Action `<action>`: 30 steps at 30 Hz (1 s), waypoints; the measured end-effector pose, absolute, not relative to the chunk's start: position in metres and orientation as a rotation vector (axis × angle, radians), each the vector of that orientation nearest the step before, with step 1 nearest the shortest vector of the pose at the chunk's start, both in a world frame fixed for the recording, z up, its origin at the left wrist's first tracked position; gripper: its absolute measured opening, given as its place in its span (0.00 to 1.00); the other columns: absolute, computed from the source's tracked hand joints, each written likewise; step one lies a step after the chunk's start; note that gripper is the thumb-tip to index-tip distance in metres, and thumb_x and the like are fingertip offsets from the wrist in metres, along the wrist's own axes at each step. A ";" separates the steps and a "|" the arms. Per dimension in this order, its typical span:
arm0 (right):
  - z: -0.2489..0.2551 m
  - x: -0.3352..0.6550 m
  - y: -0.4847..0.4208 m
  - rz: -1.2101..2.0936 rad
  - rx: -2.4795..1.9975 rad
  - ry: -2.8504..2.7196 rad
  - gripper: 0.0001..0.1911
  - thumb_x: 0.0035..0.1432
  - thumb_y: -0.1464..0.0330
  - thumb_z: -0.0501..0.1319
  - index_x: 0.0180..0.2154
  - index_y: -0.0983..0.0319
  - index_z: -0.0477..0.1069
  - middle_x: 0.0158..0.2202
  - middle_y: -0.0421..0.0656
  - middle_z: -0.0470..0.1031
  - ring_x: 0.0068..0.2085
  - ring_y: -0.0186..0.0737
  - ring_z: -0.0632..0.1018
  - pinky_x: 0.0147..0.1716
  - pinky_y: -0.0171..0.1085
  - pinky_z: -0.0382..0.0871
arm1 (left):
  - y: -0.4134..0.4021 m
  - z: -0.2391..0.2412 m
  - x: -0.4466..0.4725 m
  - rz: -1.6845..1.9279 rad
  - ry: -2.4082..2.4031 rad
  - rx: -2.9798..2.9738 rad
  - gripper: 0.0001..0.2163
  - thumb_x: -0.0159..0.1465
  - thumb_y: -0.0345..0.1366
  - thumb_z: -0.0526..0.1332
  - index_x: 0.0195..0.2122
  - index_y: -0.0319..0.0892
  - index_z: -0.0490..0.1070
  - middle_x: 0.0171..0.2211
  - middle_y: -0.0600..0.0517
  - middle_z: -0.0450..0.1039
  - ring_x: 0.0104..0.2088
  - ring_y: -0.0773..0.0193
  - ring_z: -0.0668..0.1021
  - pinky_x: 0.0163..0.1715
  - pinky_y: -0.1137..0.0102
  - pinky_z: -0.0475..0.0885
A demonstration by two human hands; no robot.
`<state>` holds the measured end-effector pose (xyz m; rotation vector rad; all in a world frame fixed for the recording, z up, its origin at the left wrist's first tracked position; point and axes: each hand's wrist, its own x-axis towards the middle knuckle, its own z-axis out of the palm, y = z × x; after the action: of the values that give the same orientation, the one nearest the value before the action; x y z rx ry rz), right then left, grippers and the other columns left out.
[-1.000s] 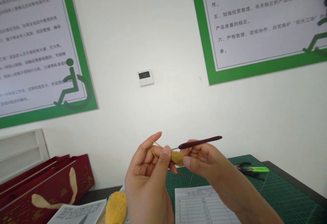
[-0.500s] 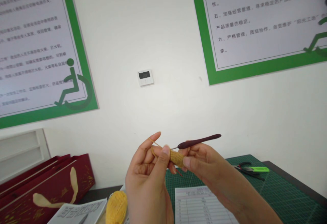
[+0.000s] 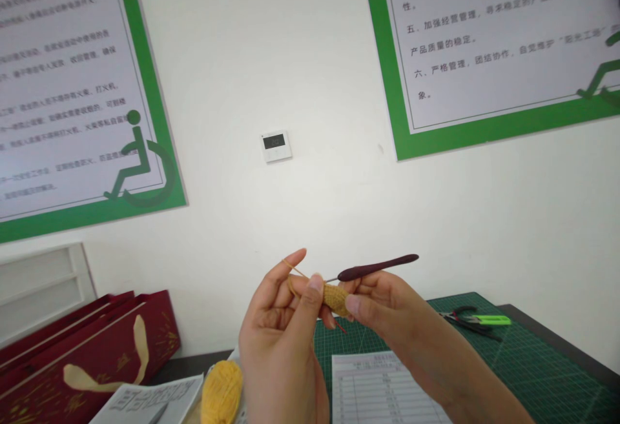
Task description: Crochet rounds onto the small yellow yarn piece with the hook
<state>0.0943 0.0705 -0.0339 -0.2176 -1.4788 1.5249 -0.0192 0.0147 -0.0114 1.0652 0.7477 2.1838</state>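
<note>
Between my hands is a small mustard-yellow crocheted piece (image 3: 335, 299), held up over the table. My left hand (image 3: 285, 321) pinches its left end between thumb and fingers, with yellow yarn looped over the raised index finger. A crochet hook (image 3: 378, 268) with a dark maroon handle points left, its metal shaft running to the top of the piece near my left thumb; the tip is hidden. My right hand (image 3: 387, 304) has its thumb on the piece's right end, and the hook's handle lies along its curled fingers. A short red strand (image 3: 341, 327) hangs below.
A yellow yarn ball (image 3: 221, 393) sits left of my left wrist, near a printed sheet (image 3: 150, 401) and maroon gift bags (image 3: 97, 359). A green cutting mat (image 3: 523, 359) carries a printed table sheet (image 3: 378, 392) and pliers (image 3: 467, 317). Behind stands a wall with a thermostat (image 3: 276, 146).
Both hands and the crocheted piece have barely moved. The piece looks slightly turned between the fingers; the hook stays in nearly the same place.
</note>
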 end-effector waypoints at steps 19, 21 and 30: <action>-0.039 0.097 0.072 1.562 -0.291 -1.427 0.19 0.51 0.55 0.74 0.35 0.62 0.74 0.34 0.41 0.77 0.40 0.40 0.74 0.46 0.42 0.63 | 0.015 -0.011 -0.020 2.193 0.775 1.003 0.17 0.54 0.27 0.75 0.46 0.39 0.82 0.21 0.56 0.74 0.21 0.71 0.73 0.25 0.76 0.70; -0.038 0.097 0.072 1.558 -0.282 -1.437 0.19 0.52 0.55 0.74 0.35 0.62 0.74 0.33 0.41 0.76 0.40 0.40 0.74 0.46 0.42 0.63 | 0.015 -0.011 -0.020 2.192 0.775 1.011 0.17 0.55 0.27 0.75 0.47 0.39 0.82 0.21 0.56 0.74 0.21 0.71 0.73 0.25 0.77 0.70; -0.036 0.095 0.071 1.550 -0.250 -1.446 0.18 0.53 0.55 0.73 0.34 0.62 0.75 0.32 0.41 0.76 0.41 0.43 0.76 0.48 0.43 0.64 | 0.016 -0.013 -0.022 2.171 0.755 1.034 0.17 0.55 0.27 0.75 0.46 0.40 0.82 0.22 0.57 0.73 0.21 0.71 0.73 0.25 0.76 0.69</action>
<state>0.0950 0.0708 -0.0360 -0.2499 -1.4463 1.5502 -0.0218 0.0163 -0.0128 1.0335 0.7552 2.1714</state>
